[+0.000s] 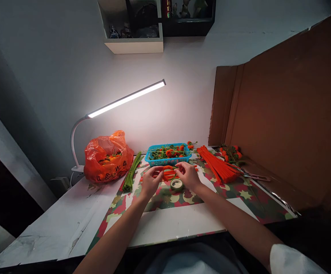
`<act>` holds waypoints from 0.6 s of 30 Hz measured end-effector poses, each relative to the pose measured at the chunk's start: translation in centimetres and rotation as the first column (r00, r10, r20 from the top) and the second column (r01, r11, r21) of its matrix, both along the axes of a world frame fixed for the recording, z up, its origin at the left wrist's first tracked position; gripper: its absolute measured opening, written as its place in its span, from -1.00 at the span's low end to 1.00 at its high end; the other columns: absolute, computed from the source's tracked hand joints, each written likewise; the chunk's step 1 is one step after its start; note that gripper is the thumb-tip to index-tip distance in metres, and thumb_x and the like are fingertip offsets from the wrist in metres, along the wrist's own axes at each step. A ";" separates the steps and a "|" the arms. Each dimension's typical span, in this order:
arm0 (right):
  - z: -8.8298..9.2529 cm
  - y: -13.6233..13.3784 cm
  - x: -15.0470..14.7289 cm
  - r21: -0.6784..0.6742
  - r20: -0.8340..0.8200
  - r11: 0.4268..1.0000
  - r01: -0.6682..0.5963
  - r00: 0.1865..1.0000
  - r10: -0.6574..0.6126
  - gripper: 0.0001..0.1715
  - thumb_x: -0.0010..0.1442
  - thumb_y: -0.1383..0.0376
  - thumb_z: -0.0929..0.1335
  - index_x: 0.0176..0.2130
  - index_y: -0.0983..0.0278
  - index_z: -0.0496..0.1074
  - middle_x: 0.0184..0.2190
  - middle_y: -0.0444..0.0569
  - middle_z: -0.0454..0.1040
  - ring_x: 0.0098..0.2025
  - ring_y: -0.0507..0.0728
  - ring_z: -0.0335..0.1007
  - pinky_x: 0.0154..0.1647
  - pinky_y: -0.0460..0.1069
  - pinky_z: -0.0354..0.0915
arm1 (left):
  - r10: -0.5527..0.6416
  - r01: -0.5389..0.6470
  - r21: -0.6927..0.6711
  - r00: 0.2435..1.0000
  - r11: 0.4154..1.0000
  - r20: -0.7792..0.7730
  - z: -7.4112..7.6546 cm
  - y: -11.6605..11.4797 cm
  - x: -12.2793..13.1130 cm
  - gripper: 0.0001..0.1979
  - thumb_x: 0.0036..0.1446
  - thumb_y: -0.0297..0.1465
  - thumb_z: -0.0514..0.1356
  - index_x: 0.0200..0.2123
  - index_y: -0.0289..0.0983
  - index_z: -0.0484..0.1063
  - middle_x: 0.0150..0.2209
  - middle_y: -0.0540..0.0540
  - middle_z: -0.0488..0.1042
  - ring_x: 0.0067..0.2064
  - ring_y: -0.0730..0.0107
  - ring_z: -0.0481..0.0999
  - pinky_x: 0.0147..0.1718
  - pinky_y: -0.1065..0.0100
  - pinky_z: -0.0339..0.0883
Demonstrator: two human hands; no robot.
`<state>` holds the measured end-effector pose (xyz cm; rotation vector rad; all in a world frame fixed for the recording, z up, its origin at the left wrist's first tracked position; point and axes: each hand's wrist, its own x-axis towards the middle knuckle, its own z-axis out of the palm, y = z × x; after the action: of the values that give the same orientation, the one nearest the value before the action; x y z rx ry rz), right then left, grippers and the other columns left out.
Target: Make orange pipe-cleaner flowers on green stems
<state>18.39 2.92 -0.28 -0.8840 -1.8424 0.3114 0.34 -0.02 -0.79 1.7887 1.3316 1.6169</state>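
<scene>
Between my hands is a coiled orange pipe cleaner [169,167] with a bit of green at its right end. My left hand [151,182] pinches the coil's left end between thumb and fingers. On the other side, my right hand [188,176] is closed in a pinch at the green end; the exact thing between its fingertips is too small to make out. Just below the hands a roll of green tape [177,185] lies on the table. Several loose orange pipe cleaners [169,175] lie behind the roll, partly hidden by my hands.
A blue basket [168,163] of orange flowers stands behind my hands. Green pipe cleaners [132,172] and an orange plastic bag [108,158] are left, under a lit lamp [127,99]. Right are a bundle of orange pipe cleaners [218,166], scissors [258,177] and a cardboard panel [285,114].
</scene>
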 end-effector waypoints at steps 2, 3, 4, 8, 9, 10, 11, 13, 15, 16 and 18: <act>0.0 -0.4 -0.3 -0.024 -0.037 0.998 0.063 0.997 -0.064 -0.82 0.06 0.24 0.35 -0.32 0.31 0.37 -0.54 -0.13 0.32 -0.52 0.03 0.23 -0.50 -0.10 0.17 | 0.021 -0.019 -0.026 0.995 0.999 0.099 -0.2 0.2 0.0 -0.73 0.00 -0.24 0.21 -0.28 -0.31 0.48 -0.43 -0.08 0.55 -0.43 0.33 0.56 -0.52 0.40 0.45; 0.0 -0.5 -0.4 -0.039 -0.040 0.996 0.076 0.996 -0.078 -0.78 0.04 0.22 0.36 -0.31 0.31 0.37 -0.56 -0.14 0.30 -0.53 0.03 0.22 -0.52 -0.10 0.16 | 0.026 -0.021 -0.035 0.992 0.999 0.126 -0.3 0.3 0.0 -0.71 -0.01 -0.23 0.22 -0.27 -0.31 0.47 -0.45 -0.07 0.54 -0.44 0.32 0.56 -0.52 0.39 0.45; -0.1 -0.6 -0.5 -0.058 -0.040 0.995 0.080 0.996 -0.082 -0.76 0.03 0.20 0.37 -0.31 0.30 0.36 -0.58 -0.16 0.30 -0.54 0.03 0.22 -0.53 -0.10 0.14 | 0.027 -0.022 -0.038 0.990 0.999 0.141 -0.4 0.4 0.0 -0.70 -0.01 -0.22 0.22 -0.26 -0.31 0.47 -0.45 -0.07 0.54 -0.44 0.32 0.56 -0.52 0.39 0.46; -0.6 -0.5 -0.7 -0.100 -0.054 0.994 0.052 0.997 -0.057 -0.79 0.04 0.23 0.34 -0.30 0.29 0.37 -0.59 -0.16 0.33 -0.55 0.02 0.25 -0.52 -0.10 0.15 | 0.013 -0.009 -0.028 0.991 1.000 0.135 -0.4 0.3 0.1 -0.70 -0.01 -0.22 0.23 -0.27 -0.30 0.47 -0.38 -0.10 0.55 -0.40 0.31 0.57 -0.48 0.38 0.47; -0.7 -0.5 -0.7 -0.094 -0.060 0.994 0.048 0.997 -0.053 -0.83 0.04 0.26 0.33 -0.32 0.29 0.38 -0.58 -0.15 0.35 -0.53 0.03 0.26 -0.50 -0.10 0.16 | 0.000 0.004 -0.033 0.991 0.999 0.132 -0.4 0.2 0.2 -0.71 -0.01 -0.22 0.22 -0.27 -0.30 0.47 -0.37 -0.11 0.55 -0.40 0.31 0.57 -0.47 0.38 0.47; -0.8 -0.4 -0.7 -0.089 -0.066 0.995 0.047 0.996 -0.053 -0.87 0.03 0.28 0.32 -0.35 0.29 0.39 -0.56 -0.12 0.37 -0.51 0.03 0.28 -0.48 -0.09 0.18 | -0.012 0.017 -0.041 0.991 0.999 0.131 -0.4 0.2 0.2 -0.71 0.00 -0.22 0.22 -0.26 -0.30 0.47 -0.36 -0.11 0.56 -0.40 0.31 0.57 -0.47 0.38 0.47; -0.8 -0.3 -0.8 -0.089 -0.071 0.995 0.047 0.996 -0.053 -0.89 0.02 0.31 0.31 -0.38 0.30 0.40 -0.53 -0.10 0.40 -0.50 0.04 0.29 -0.46 -0.09 0.20 | -0.024 0.030 -0.048 0.991 0.998 0.130 -0.4 0.1 0.3 -0.71 0.00 -0.23 0.22 -0.26 -0.30 0.47 -0.36 -0.12 0.56 -0.40 0.30 0.57 -0.46 0.37 0.47; -1.0 -0.1 -0.9 -0.121 -0.088 0.991 0.052 0.994 -0.063 -0.89 0.00 0.32 0.31 -0.39 0.30 0.41 -0.48 -0.06 0.44 -0.49 0.04 0.31 -0.45 -0.08 0.22 | -0.042 0.050 -0.058 0.990 0.997 0.131 -0.4 0.0 0.5 -0.72 0.01 -0.24 0.22 -0.25 -0.30 0.46 -0.36 -0.12 0.56 -0.41 0.30 0.57 -0.45 0.35 0.48; -1.2 0.0 -1.0 -0.176 -0.109 0.983 0.057 0.991 -0.077 -0.86 -0.02 0.28 0.33 -0.39 0.30 0.41 -0.46 -0.05 0.45 -0.49 0.05 0.31 -0.46 -0.08 0.23 | -0.055 0.063 -0.060 0.990 0.996 0.132 -0.5 -0.1 0.6 -0.71 0.01 -0.24 0.21 -0.24 -0.31 0.46 -0.38 -0.13 0.56 -0.41 0.29 0.57 -0.44 0.34 0.48; -1.4 0.0 -1.1 -0.202 -0.120 0.978 0.057 0.989 -0.083 -0.83 -0.03 0.26 0.34 -0.38 0.31 0.41 -0.47 -0.06 0.45 -0.49 0.05 0.32 -0.46 -0.07 0.23 | -0.058 0.066 -0.060 0.990 0.996 0.130 -0.5 -0.1 0.7 -0.71 0.01 -0.24 0.21 -0.24 -0.31 0.46 -0.40 -0.13 0.56 -0.41 0.28 0.57 -0.44 0.33 0.48; -1.6 0.1 -1.2 -0.242 -0.139 0.969 0.053 0.986 -0.089 -0.80 -0.05 0.24 0.36 -0.38 0.31 0.41 -0.51 -0.08 0.43 -0.49 0.06 0.33 -0.47 -0.08 0.24 | -0.056 0.063 -0.055 0.992 0.997 0.117 -0.5 -0.1 0.7 -0.71 0.02 -0.24 0.21 -0.24 -0.32 0.46 -0.41 -0.13 0.56 -0.40 0.27 0.57 -0.43 0.33 0.48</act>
<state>17.19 3.00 -1.91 -1.0592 -1.6527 0.5478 1.05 -0.13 -1.33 1.6588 1.2491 1.6076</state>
